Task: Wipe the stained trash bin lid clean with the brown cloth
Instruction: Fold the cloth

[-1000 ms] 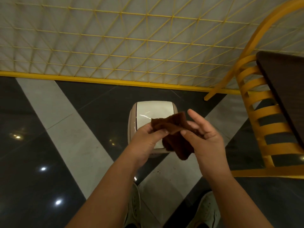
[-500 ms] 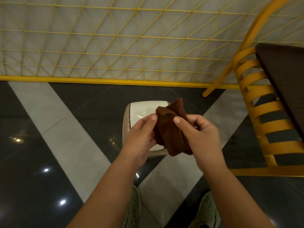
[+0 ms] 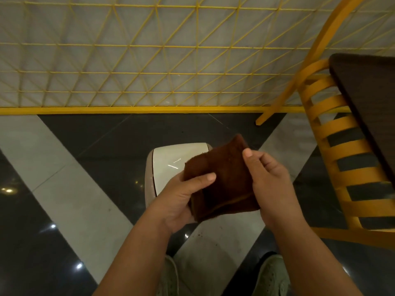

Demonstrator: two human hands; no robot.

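Note:
A small bin with a glossy white lid stands on the floor straight below me. Above it I hold the brown cloth, folded into a flat square, in both hands. My left hand supports it from below with the thumb pressed on top. My right hand pinches its right edge. The cloth and hands hide the lid's right and near parts. No stain shows on the visible part of the lid.
A yellow slatted chair and a dark tabletop stand at the right. A yellow wire-grid wall runs behind the bin. The floor is glossy dark tile with pale stripes. My two shoes are at the bottom.
The cloth went from a loose bunch to a flat folded square. Both hands shifted their grips, and the view tilted down slightly.

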